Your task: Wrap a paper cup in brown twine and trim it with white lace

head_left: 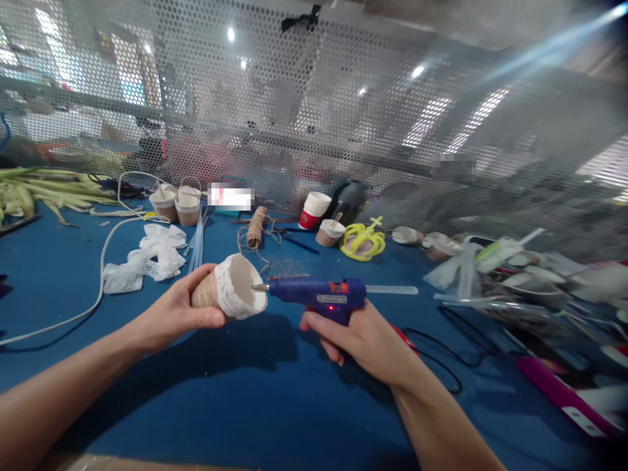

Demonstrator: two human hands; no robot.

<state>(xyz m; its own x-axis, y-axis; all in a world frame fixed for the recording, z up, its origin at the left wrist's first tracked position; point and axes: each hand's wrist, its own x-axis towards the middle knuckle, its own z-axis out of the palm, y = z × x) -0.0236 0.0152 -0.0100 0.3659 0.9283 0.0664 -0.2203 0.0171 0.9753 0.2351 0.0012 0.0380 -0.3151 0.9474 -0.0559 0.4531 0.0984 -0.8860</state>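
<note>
A paper cup (230, 288) wrapped in brown twine, with white lace around its rim, lies tilted in my left hand (196, 307), its mouth turned to the right. My left fingers are closed around the twine part. My right hand (353, 333) grips a blue hot glue gun (314, 292) by its handle. A small red light glows on the gun, and a clear glue stick (392, 290) sticks out of its back. The metal nozzle points left, right at the cup's open mouth; whether it touches the inner wall I cannot tell.
White lace (152, 258) and clear glue sticks (197, 243) lie at left, near a white cable (105, 261). Behind are a twine spool (256, 227), stacked cups (314, 208) and a yellow crown-shaped piece (363, 241). Clutter and a purple object (559, 386) fill the right. A perforated metal screen (275, 98) rises behind.
</note>
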